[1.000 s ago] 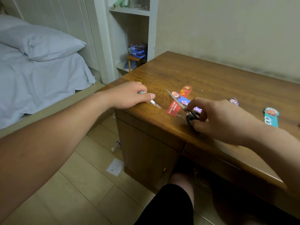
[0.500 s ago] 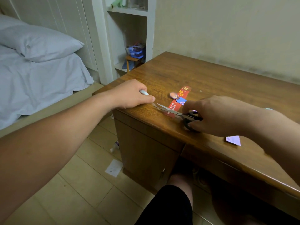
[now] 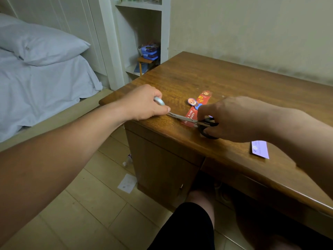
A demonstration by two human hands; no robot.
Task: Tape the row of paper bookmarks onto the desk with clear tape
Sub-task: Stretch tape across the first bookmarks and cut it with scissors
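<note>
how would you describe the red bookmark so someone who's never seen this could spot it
On the wooden desk, near its front left corner, look between the left hand holding the tape roll and the right hand holding the scissors. The red bookmark lies there under the blades. It is the long red strip with yellow characters, not the small blue bookmark.

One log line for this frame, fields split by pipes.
left hand grips tape roll at desk corner | right hand grips scissors, blades pointing toward left hand, across red bookmark | purple slip near front edge
</note>
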